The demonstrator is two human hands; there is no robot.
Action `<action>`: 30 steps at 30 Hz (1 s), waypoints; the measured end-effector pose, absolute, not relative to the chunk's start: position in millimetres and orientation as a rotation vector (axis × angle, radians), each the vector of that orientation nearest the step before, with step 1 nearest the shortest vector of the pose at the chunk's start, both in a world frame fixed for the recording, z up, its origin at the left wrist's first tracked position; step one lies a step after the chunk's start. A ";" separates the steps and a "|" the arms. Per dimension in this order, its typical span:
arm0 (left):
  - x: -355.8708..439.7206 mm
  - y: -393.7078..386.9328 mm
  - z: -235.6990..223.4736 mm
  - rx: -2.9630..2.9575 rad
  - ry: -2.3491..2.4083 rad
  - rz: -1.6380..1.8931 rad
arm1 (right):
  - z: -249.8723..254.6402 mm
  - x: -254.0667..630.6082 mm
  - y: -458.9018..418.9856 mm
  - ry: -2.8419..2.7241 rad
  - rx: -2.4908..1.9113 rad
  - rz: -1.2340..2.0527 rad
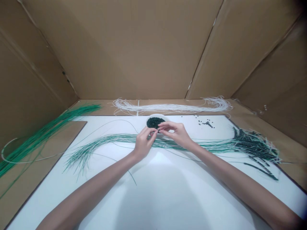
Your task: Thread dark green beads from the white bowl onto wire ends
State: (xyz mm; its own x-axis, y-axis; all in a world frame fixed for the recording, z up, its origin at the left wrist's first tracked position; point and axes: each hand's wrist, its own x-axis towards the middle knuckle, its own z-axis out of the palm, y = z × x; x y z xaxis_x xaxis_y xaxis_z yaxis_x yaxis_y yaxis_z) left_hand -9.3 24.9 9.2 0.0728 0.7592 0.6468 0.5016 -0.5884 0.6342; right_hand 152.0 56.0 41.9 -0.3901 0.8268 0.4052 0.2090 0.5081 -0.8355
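Observation:
Just in front of a white bowl (pixel 150 116) full of small dark green beads (pixel 154 122), my two hands meet at the fingertips. My left hand (pixel 144 143) is closed in a pinch, with a thin wire (pixel 120 120) arching in to it from the left. My right hand (pixel 176 132) pinches at the same spot, where a tiny dark bead (pixel 158 130) shows between the fingertips. Behind my wrists lies a long bundle of green and white wires (pixel 107 139). Dark beads thread its right end (pixel 256 145).
A white wire bundle (pixel 168 107) lies along the back cardboard wall (pixel 134 51). Green wires (pixel 45 135) lie at the left. Loose dark beads (pixel 207 123) are scattered right of the bowl on the white board (pixel 153 191). Cardboard walls also rise on both sides.

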 end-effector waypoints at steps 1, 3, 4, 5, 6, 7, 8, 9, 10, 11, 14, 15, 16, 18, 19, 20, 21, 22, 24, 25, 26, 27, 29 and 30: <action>-9.2 24.9 9.3 2.105 1.274 1.525 | 42.3 152.0 56.1 -1.872 -0.856 0.895; -9.1 24.9 9.7 2.103 1.278 1.522 | 43.1 152.0 56.2 -1.863 -0.856 0.906; -9.1 24.8 9.9 2.102 1.281 1.520 | 43.5 151.9 56.1 -1.860 -0.857 0.909; -9.0 24.7 10.2 2.101 1.285 1.519 | 44.0 151.7 55.9 -1.861 -0.857 0.910; -8.9 24.6 10.4 2.100 1.288 1.518 | 44.6 151.5 55.6 -1.864 -0.859 0.908; -8.8 24.6 10.7 2.100 1.291 1.519 | 45.1 151.3 55.2 -1.870 -0.861 0.904; -8.8 24.6 10.8 2.102 1.293 1.520 | 45.6 151.2 54.7 -1.876 -0.862 0.895; -8.9 24.5 11.0 2.103 1.294 1.521 | 45.9 151.0 54.3 -1.884 -0.863 0.881; -9.0 24.6 11.1 2.106 1.293 1.521 | 46.1 150.9 54.1 -1.891 -0.862 0.865; -9.1 24.6 11.1 2.110 1.291 1.518 | 46.1 150.8 54.0 -1.897 -0.863 0.846; -9.5 24.7 10.7 2.134 1.271 1.496 | 45.9 151.1 55.4 -1.909 -0.889 0.790; -9.6 24.7 10.5 2.143 1.263 1.489 | 46.0 151.5 56.2 -1.919 -0.902 0.768; -9.6 24.7 10.3 2.148 1.257 1.485 | 46.4 152.0 57.1 -1.935 -0.913 0.744; -9.7 24.7 9.9 2.141 1.256 1.486 | 48.2 153.2 58.6 -1.987 -0.914 0.704; -9.7 24.7 9.8 2.130 1.261 1.490 | 49.4 153.9 59.0 -2.017 -0.906 0.701; -9.8 24.7 9.7 2.115 1.270 1.497 | 50.7 154.4 59.2 -2.046 -0.895 0.710; -9.9 24.8 9.7 2.100 1.280 1.504 | 51.9 154.8 59.2 -2.067 -0.886 0.726; -10.1 24.8 9.8 2.085 1.289 1.511 | 52.7 155.1 59.1 -2.082 -0.880 0.743; -10.3 24.9 10.1 2.067 1.299 1.522 | 53.1 155.2 58.5 -2.093 -0.878 0.756; -10.4 25.0 10.2 2.066 1.298 1.523 | 52.5 155.1 58.3 -2.094 -0.879 0.749; -10.4 25.0 10.3 2.069 1.293 1.520 | 51.6 154.9 58.1 -2.094 -0.881 0.736; -10.3 25.1 10.4 2.074 1.288 1.513 | 50.4 154.7 57.9 -2.096 -0.882 0.721; -10.1 25.1 10.5 2.079 1.287 1.491 | 48.1 154.3 57.9 -2.102 -0.883 0.691; -9.9 25.2 10.5 2.079 1.293 1.479 | 47.3 154.2 58.1 -2.102 -0.886 0.676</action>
